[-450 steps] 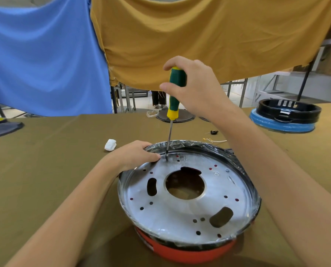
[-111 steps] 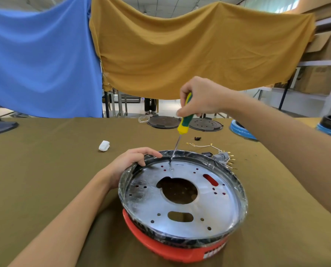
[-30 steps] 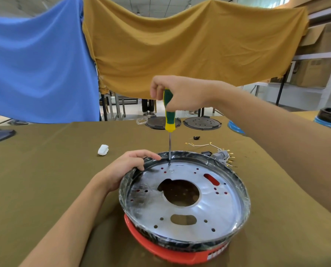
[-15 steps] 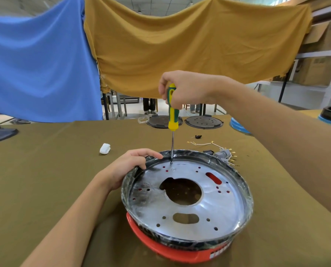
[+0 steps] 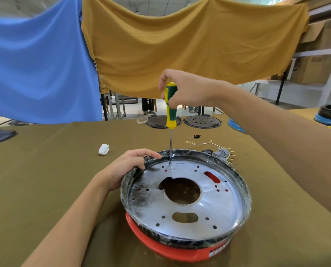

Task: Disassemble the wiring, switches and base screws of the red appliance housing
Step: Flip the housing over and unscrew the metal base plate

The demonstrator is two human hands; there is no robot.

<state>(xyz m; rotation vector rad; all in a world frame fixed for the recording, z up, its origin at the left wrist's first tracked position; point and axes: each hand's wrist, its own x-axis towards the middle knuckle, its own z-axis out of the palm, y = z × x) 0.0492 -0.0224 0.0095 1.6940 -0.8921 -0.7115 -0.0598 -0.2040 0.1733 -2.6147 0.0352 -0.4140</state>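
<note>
Right hand point(image 5: 187, 89) wraps the green-and-yellow-handled screwdriver point(image 5: 170, 106), held upright with its tip on the far edge of the perforated silver metal plate point(image 5: 214, 207). Left hand point(image 5: 122, 168) grips the film-wrapped rim there. The round red appliance housing point(image 5: 172, 249) sits on the olive-cloth table point(image 5: 45, 170). It looks rigid and light, and the film likely slippery: best hold is the rim, beside the screw.

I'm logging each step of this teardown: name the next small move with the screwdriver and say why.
Probably keep turning the screwdriver to back the screw out. The right hand grips its handle, the tip sits upright at the far edge of the metal plate, and the left hand grips the housing rim.
</note>
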